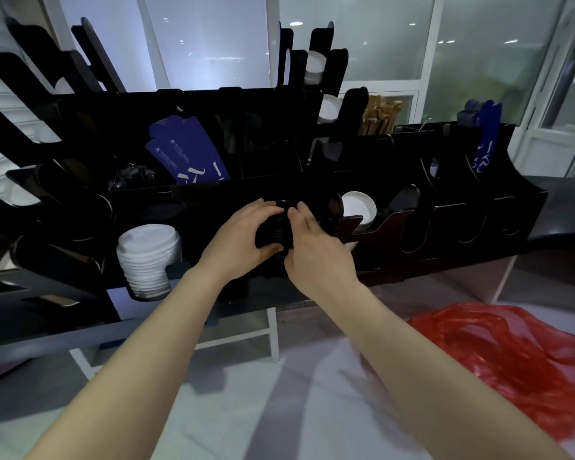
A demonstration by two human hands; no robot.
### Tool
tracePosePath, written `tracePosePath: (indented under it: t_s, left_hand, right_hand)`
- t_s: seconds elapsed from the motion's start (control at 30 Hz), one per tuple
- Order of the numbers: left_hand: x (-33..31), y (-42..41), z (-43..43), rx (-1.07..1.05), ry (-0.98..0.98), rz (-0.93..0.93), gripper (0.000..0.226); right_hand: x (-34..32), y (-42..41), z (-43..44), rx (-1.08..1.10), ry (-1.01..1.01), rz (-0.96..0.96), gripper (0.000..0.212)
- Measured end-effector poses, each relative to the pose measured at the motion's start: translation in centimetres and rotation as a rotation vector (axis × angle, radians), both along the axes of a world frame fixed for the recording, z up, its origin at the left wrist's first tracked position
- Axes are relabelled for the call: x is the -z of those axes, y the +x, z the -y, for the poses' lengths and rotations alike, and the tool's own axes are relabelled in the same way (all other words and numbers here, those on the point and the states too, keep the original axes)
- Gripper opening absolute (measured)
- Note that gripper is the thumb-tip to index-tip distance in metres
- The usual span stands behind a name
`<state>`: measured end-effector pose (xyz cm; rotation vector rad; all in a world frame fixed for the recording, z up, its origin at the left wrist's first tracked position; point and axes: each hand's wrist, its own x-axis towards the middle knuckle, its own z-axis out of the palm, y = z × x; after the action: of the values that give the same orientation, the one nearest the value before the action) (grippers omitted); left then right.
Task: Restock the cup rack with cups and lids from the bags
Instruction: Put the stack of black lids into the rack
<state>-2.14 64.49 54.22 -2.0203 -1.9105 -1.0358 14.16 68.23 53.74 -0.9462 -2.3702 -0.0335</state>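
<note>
Black rack (412, 227), two hands, one lid stack (278, 232)

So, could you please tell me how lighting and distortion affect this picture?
Head view: dim and backlit by the pale windows; the black rack and the dark lids between left hand and right hand merge; wide-angle bending curves the rack; the edges look soft.

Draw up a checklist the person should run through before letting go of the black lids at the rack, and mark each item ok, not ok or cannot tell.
1. Both hands on the stack of black lids: ok, left hand and right hand clasp it.
2. Stack seated in its slot of the rack: cannot tell, too dark.
3. Neighbouring white lids undisturbed: ok, apart from the hands.
4. White cup on the right clear: ok.
5. Red bag within reach for more: ok, lying below right.
</note>
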Motion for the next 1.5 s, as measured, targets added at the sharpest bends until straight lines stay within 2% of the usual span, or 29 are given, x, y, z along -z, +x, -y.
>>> tracePosePath:
  t_s: [0.2,0.33,0.47,0.63,0.8,0.93,1.03,1.23,1.5]
  left_hand:
    - [0.1,0.5,1.1,-0.018,0.037,0.05,0.089]
    - [0.0,1.1,1.4,-0.028,0.014,0.038,0.094]
    - [0.0,1.6,2.3,-0.061,0.054,0.01,0.084]
    - [1.8,3.5,5.1,-0.142,0.169,-0.16,0.067]
    - [5.8,6.4,8.5,-0.175,0.13,-0.143,0.062]
    - [9.5,9.4,9.9,-0.152,0.068,-0.058,0.057]
    - [11.8,12.1,9.6,-0.142,-0.014,-0.008,0.056]
    - [13.8,20.7,5.3,-0.086,-0.11,0.001,0.059]
    - [14.9,37.0,-5.5,0.01,-0.061,0.077,0.058]
  right_hand:
    - [1.8,0.4,0.6,-0.056,-0.016,-0.051,0.087]
    - [1.8,0.5,0.5,-0.092,0.007,-0.098,0.085]
    - [1.7,1.3,0.7,-0.163,0.029,-0.127,0.077]
    - [2.6,3.4,1.4,-0.293,0.017,-0.168,0.06]
    - [5.5,6.3,2.0,-0.332,-0.03,-0.135,0.053]
    - [9.2,10.1,2.1,-0.296,-0.129,-0.079,0.052]
    - [11.6,13.6,1.8,-0.257,-0.204,-0.011,0.051]
    - [14.3,24.1,-0.3,-0.198,-0.182,0.055,0.042]
    - [15.7,45.3,-9.5,-0.057,-0.031,-0.169,0.032]
